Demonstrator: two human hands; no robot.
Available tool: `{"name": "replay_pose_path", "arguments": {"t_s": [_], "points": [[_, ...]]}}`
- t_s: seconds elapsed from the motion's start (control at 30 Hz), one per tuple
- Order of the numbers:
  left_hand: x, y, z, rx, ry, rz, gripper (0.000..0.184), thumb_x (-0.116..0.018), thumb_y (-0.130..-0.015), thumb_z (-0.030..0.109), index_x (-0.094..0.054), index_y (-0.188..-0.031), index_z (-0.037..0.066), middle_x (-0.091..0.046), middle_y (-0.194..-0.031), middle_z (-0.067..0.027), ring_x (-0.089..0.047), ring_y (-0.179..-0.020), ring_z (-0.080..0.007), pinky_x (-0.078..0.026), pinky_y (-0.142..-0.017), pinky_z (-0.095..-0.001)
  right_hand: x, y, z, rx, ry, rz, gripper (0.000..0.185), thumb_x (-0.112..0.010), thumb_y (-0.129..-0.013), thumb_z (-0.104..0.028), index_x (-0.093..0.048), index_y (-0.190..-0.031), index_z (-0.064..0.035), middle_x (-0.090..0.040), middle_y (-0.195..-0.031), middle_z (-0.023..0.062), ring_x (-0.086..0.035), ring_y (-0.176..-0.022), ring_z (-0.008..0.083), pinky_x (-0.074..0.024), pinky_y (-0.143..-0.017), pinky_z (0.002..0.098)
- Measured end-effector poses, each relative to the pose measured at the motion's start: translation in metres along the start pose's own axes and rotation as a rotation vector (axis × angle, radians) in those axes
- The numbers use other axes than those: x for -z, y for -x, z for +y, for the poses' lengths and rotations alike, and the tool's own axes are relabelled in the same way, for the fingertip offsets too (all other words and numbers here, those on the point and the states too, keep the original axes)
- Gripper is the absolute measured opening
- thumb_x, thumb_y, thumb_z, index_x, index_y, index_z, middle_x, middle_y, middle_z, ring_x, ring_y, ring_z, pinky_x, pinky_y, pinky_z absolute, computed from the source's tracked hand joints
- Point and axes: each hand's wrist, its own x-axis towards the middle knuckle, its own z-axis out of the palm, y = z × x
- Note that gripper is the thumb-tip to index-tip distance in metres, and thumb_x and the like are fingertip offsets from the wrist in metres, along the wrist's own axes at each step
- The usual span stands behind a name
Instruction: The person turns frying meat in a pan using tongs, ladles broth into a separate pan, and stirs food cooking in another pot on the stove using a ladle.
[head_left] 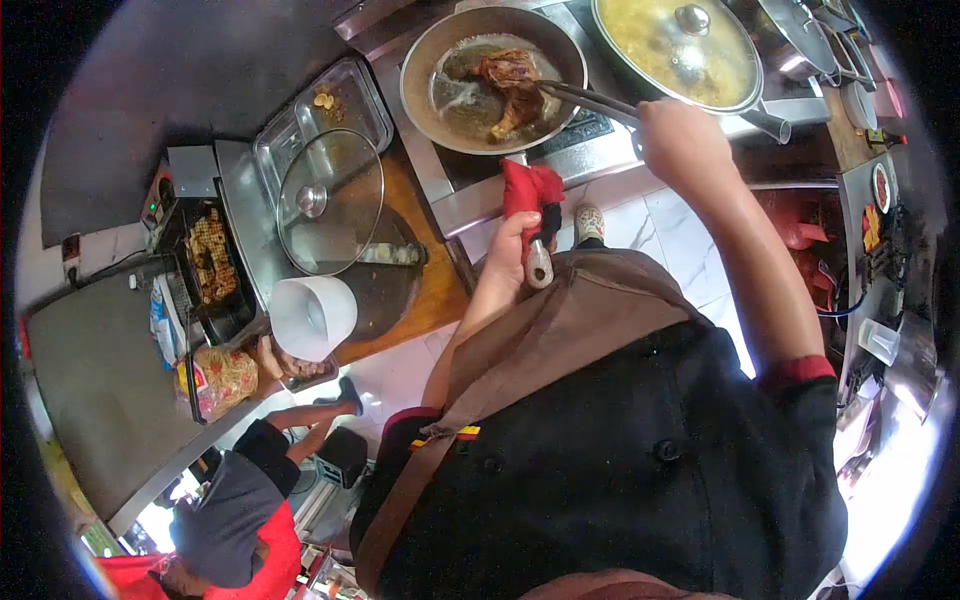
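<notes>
A frying pan (418, 108) sits on the stove with a browned piece of meat (512, 92), perhaps a chicken leg, in shallow bubbling oil. My left hand (512, 245) is closed round the pan's handle (540, 272), beside a red cloth (530, 186) wrapped on it. From the right, my right hand (685, 143) grips a pair of dark metal tongs (595, 100). Their tips touch the meat's right side; whether they pinch it is too small to tell.
A large lidded pan (690, 50) of yellowish food stands right of the frying pan. Left are a metal tray (345, 85), a glass lid (330, 200), a white container (312, 318) and a fryer basket of browned pieces (208, 258). Another person (235, 510) is at lower left.
</notes>
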Motion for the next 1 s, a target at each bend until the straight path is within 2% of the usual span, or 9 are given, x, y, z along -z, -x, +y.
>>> {"name": "replay_pose_path", "arguments": {"t_s": [0.27,0.33,0.47,0.53,0.7,0.77,0.8,0.93,1.0], "points": [[0.014,0.037,0.018,-0.429,-0.554,0.139,0.043,-0.056,-0.085,0.034,-0.049,-0.112,0.002,-0.063,-0.085,-0.0135,-0.062,-0.075,-0.0279,-0.049,-0.072,-0.037,-0.017,0.008,0.012,-0.02,-0.096,-0.029,0.022,-0.058,-0.082,-0.023,-0.063,-0.087,-0.0017,-0.064,-0.083,0.0182,-0.062,-0.079,0.035,-0.0499,-0.07,0.0446],[0.03,0.068,0.025,-0.324,-1.324,0.497,0.052,-0.054,-0.086,0.038,-0.042,-0.122,0.002,-0.061,-0.095,-0.0193,-0.059,-0.086,-0.0362,-0.046,-0.078,-0.0418,-0.027,0.013,0.017,-0.009,-0.071,-0.057,0.024,-0.058,-0.083,-0.024,-0.06,-0.094,-0.0027,-0.062,-0.086,0.0182,-0.062,-0.081,0.0352,-0.0495,-0.07,0.0445],[0.054,0.1,0.014,0.093,-1.54,0.629,0.058,-0.053,-0.086,0.038,-0.036,-0.128,0.002,-0.055,-0.105,-0.0238,-0.053,-0.097,-0.0407,-0.044,-0.081,-0.046,-0.053,0.025,0.02,-0.14,-0.269,-0.017,0.025,-0.057,-0.084,-0.026,-0.059,-0.101,-0.0081,-0.062,-0.086,0.0186,-0.061,-0.082,0.0369,-0.0483,-0.072,0.0455],[0.071,0.112,0.0,-0.183,-1.782,0.824,0.061,-0.052,-0.086,0.038,-0.032,-0.132,0.003,-0.051,-0.11,-0.0237,-0.051,-0.101,-0.04,-0.043,-0.082,-0.0477,-0.074,0.034,0.028,-0.103,-0.32,-0.051,0.028,-0.057,-0.084,-0.028,-0.059,-0.107,-0.0106,-0.063,-0.085,0.0196,-0.06,-0.083,0.0373,-0.0472,-0.072,0.0453],[0.091,0.141,0.007,-0.673,-1.747,0.636,0.06,-0.055,-0.084,0.036,-0.038,-0.131,0.002,-0.05,-0.111,-0.0239,-0.049,-0.103,-0.0411,-0.041,-0.087,-0.0475,-0.125,0.053,0.033,-0.224,-0.736,0.076,0.034,-0.059,-0.086,-0.027,-0.059,-0.114,-0.0078,-0.065,-0.084,0.0192,-0.062,-0.077,0.0302,-0.0466,-0.07,0.0365],[0.075,0.14,0.051,-1.192,-1.725,0.769,0.063,-0.055,-0.085,0.037,-0.035,-0.133,0.002,-0.049,-0.113,-0.0251,-0.046,-0.107,-0.0433,-0.037,-0.091,-0.0502,-0.136,0.062,0.032,-0.309,-0.871,0.073,0.038,-0.055,-0.089,-0.027,-0.055,-0.12,-0.0053,-0.066,-0.083,0.0162,-0.06,-0.071,0.02,-0.0463,-0.069,0.0323],[0.08,0.131,0.075,-1.141,-1.755,1.13,0.064,-0.055,-0.085,0.035,-0.032,-0.134,0.002,-0.045,-0.118,-0.0272,-0.045,-0.108,-0.0441,-0.035,-0.093,-0.0509,-0.144,0.065,0.032,-0.311,-0.871,0.073,0.038,-0.055,-0.089,-0.027,-0.055,-0.12,-0.0053,-0.066,-0.083,0.0162,-0.06,-0.071,0.02,-0.0463,-0.069,0.0323],[0.078,0.109,0.205,-0.627,-1.95,1.548,0.062,-0.051,-0.086,0.037,-0.03,-0.138,0.009,-0.041,-0.126,-0.026,-0.041,-0.115,-0.0417,-0.035,-0.096,-0.0484,-0.115,0.069,0.022,-0.331,-0.842,0.111,0.034,-0.054,-0.089,-0.027,-0.058,-0.113,-0.0025,-0.063,-0.076,0.0173,-0.058,-0.067,0.0208,-0.0453,-0.065,0.0338],[0.1,0.09,0.238,-0.369,-1.91,1.44,0.065,-0.053,-0.083,0.037,-0.031,-0.137,0.009,-0.041,-0.128,-0.0254,-0.042,-0.116,-0.0418,-0.034,-0.098,-0.0467,-0.097,0.066,0.018,-0.327,-0.752,0.035,0.033,-0.053,-0.09,-0.027,-0.058,-0.11,-0.0009,-0.062,-0.074,0.018,-0.058,-0.067,0.0208,-0.0448,-0.064,0.0347]]}}
